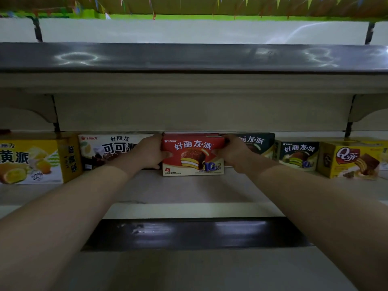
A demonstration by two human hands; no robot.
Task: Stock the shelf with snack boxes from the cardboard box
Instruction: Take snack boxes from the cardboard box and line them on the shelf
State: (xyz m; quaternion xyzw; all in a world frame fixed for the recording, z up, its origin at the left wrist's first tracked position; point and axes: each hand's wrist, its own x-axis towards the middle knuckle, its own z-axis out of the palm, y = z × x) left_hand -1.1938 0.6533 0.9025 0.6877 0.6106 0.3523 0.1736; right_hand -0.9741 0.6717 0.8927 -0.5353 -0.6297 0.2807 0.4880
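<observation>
At the far left of the shelf (189, 190), well apart from the left hand, stands a yellow box (37, 160) with a lemon cake picture; its left part is cut by the frame edge. Just to the right of it stands a white cocoa pie box (109, 151), and the left hand (150, 153) covers the right end of this box. The left hand grips the left end of the red snack box (194, 155): the thumb lies on the front face and the other fingers are curled around the side. The red snack box stands upright on the shelf, between the two hands, with its front face to the camera. A chocolate pie with white filling is printed on it. The right hand (235, 153) grips the right end of the same box, with its fingers curled over the upper right corner. Behind the right hand stands a dark green box (260, 143), partly hidden by that hand. To the right of the right hand stands a smaller dark green box (298, 154), and further right, well apart from the hand, a yellow Q box (350, 159) showing a layered cake. Above all boxes runs the pale underside of the upper shelf (193, 82).
</observation>
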